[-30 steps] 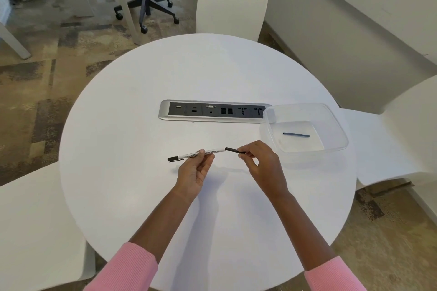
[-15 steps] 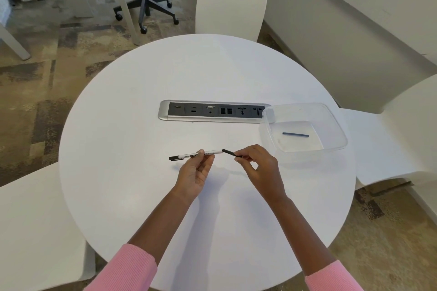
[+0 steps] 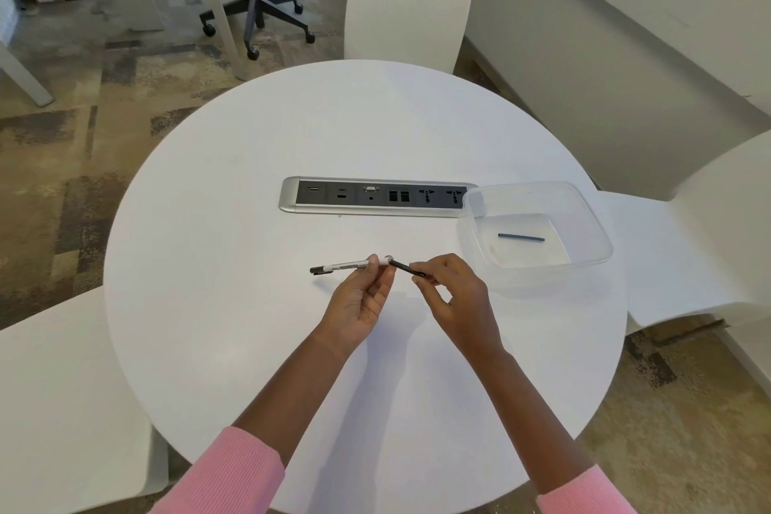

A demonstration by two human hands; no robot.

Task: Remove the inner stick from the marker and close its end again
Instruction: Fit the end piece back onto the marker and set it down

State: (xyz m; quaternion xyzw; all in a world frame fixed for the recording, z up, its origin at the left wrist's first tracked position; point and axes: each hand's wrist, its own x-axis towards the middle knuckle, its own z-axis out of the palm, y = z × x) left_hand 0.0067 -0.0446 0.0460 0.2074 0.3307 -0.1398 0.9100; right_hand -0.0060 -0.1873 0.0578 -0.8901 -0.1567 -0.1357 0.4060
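Above the round white table (image 3: 233, 305), my left hand (image 3: 359, 303) pinches a thin white marker (image 3: 342, 265) near its right end. The marker lies level, its black cap pointing left. My right hand (image 3: 457, 296) grips a short black end piece (image 3: 406, 268) between its fingertips. That piece slants up to the left, and its tip meets the marker's right end. A dark blue inner stick (image 3: 521, 238) lies inside the clear plastic container (image 3: 600, 234) to the right.
A silver power and socket strip (image 3: 375, 201) is set into the table's middle, just behind my hands. White chairs stand at the far side (image 3: 409, 8), the right (image 3: 717, 221) and the near left (image 3: 54, 409). A wheeled stool (image 3: 254, 0) stands on the carpet beyond.
My right hand has moved left with the black end piece, closing the gap until its tip reaches the marker's right end. My left hand and the marker have barely moved.
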